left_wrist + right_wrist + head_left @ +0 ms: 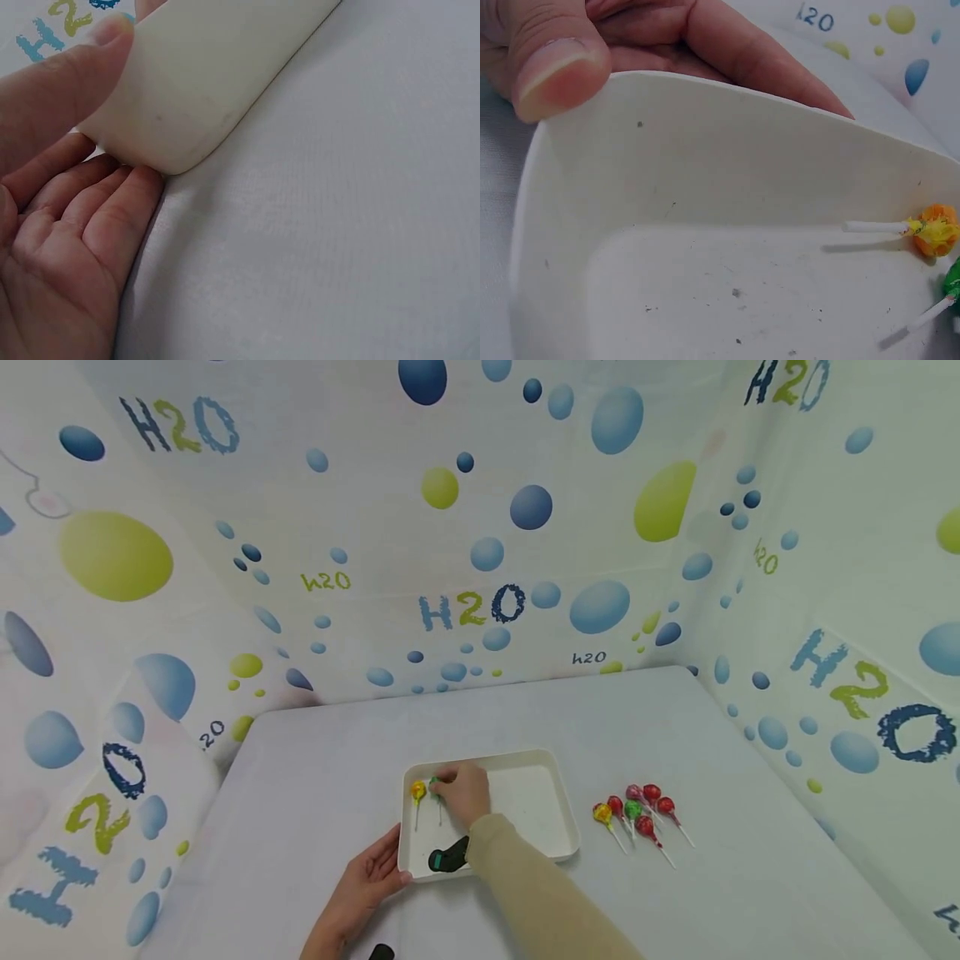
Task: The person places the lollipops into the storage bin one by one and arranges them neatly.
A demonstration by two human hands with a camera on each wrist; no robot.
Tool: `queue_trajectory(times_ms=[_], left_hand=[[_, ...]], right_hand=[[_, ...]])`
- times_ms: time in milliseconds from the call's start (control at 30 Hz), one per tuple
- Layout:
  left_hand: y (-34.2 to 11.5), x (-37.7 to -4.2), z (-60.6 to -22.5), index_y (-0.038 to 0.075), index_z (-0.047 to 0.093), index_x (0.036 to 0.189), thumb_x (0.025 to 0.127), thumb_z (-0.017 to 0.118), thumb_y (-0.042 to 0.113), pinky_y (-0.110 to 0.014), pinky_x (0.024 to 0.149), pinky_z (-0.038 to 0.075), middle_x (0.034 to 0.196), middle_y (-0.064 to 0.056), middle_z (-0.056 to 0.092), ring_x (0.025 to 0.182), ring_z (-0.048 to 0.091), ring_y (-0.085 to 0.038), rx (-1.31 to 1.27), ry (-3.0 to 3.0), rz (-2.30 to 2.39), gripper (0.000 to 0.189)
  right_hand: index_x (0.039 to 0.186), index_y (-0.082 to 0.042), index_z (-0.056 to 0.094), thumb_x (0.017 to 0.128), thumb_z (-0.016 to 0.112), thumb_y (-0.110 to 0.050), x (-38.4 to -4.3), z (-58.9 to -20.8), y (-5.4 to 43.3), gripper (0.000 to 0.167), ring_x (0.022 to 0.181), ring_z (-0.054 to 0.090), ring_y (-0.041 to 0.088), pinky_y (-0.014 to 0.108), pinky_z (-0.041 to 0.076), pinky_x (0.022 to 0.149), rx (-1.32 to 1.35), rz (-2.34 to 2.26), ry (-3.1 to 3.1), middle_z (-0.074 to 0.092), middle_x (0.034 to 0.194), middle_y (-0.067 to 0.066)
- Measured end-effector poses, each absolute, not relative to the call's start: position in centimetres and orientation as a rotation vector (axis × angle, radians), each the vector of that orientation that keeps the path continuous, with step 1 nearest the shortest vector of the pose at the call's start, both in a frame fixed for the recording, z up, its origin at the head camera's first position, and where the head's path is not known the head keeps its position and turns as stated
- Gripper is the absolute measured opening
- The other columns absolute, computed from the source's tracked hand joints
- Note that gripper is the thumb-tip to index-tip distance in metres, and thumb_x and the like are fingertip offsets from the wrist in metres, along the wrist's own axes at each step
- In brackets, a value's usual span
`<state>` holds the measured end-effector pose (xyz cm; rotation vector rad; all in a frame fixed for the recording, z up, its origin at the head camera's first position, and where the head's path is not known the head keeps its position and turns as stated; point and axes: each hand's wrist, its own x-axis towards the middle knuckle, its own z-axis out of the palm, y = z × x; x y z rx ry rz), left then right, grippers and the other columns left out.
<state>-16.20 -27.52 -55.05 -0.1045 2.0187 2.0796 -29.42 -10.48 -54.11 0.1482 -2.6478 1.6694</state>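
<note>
In the head view, my right hand (465, 792) reaches over the left part of a white tray (525, 814), its fingertips on a green lollipop (434, 786). Left of it in the tray lies a yellow-orange lollipop (417, 791), stick toward me. The right wrist view shows the green lollipop (952, 280) only in part at its edge, with the stick just over the tray floor; the pinching fingertips are out of that view. At the tray's near left corner my left hand (365, 885) grips the wall, thumb (97, 60) at the rim and fingers along the outer side.
Right of the tray, a loose group of lollipops (633, 810) in red, pink, green and yellow lies on the white-covered table (337, 760). A patterned cloth (375, 527) stands behind the table and at both sides. Dark straps sit at both wrists.
</note>
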Motion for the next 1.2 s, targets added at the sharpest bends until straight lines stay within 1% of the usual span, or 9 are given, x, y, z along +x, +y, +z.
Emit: queue_trajectory(times_ms=[233, 467, 733, 967, 1100, 1200], left_hand=[[-27.5, -16.2, -55.0, -0.003, 0.025, 0.16, 0.088, 0.077, 0.0, -0.024, 0.109, 0.049, 0.168, -0.02, 0.025, 0.154, 0.027, -0.036, -0.114, 2.02, 2.072, 0.089], [-27.5, -16.1, -54.9, -0.003, 0.025, 0.16, 0.088, 0.077, 0.0, -0.024, 0.109, 0.049, 0.167, -0.021, 0.024, 0.154, 0.026, -0.036, -0.117, 2.02, 2.065, 0.089], [-27.5, -16.2, -55.0, -0.004, 0.024, 0.16, 0.088, 0.077, 0.0, -0.024, 0.11, 0.049, 0.167, -0.021, 0.024, 0.154, 0.026, -0.036, -0.109, 2.029, 2.063, 0.089], [-27.4, -16.2, -55.0, -0.004, 0.025, 0.16, 0.088, 0.077, -0.001, -0.025, 0.111, 0.047, 0.167, -0.021, 0.024, 0.154, 0.026, -0.036, -0.107, 2.032, 2.068, 0.089], [-27.4, -16.2, -55.0, -0.005, 0.025, 0.159, 0.087, 0.077, -0.001, -0.024, 0.11, 0.048, 0.167, -0.022, 0.025, 0.153, 0.027, -0.036, -0.126, 2.061, 2.049, 0.089], [-27.3, -16.2, -55.1, -0.005, 0.027, 0.159, 0.087, 0.078, -0.001, -0.022, 0.108, 0.049, 0.166, -0.021, 0.026, 0.153, 0.027, -0.035, -0.152, 2.073, 2.045, 0.089]], right_hand=[[0.097, -0.01, 0.082, 0.083, 0.085, -0.013, -29.3, -53.9, -10.5, 0.015, 0.095, 0.072, 0.017, 0.038, 0.062, 0.088, 0.128, 1.651, -2.677, 0.079, 0.096, 0.002], [0.098, -0.009, 0.082, 0.083, 0.084, -0.012, -29.2, -53.6, -10.2, 0.016, 0.1, 0.072, 0.02, 0.039, 0.062, 0.092, 0.168, 1.646, -2.693, 0.08, 0.099, 0.002], [0.099, -0.008, 0.082, 0.083, 0.085, -0.012, -29.3, -53.5, -9.9, 0.017, 0.101, 0.073, 0.021, 0.038, 0.062, 0.091, 0.217, 1.603, -2.703, 0.08, 0.099, 0.003], [0.097, -0.009, 0.083, 0.084, 0.084, -0.012, -29.4, -53.4, -9.6, 0.014, 0.098, 0.073, 0.018, 0.034, 0.062, 0.088, 0.229, 1.61, -2.688, 0.08, 0.097, 0.002], [0.103, -0.009, 0.082, 0.088, 0.081, -0.016, -29.3, -52.9, -8.8, 0.017, 0.103, 0.072, 0.02, 0.036, 0.062, 0.091, 0.215, 1.654, -2.711, 0.08, 0.103, 0.003], [0.109, -0.01, 0.081, 0.091, 0.079, -0.021, -29.5, -52.0, -7.5, 0.021, 0.106, 0.072, 0.021, 0.035, 0.062, 0.091, 0.22, 1.776, -2.715, 0.078, 0.109, 0.005]])
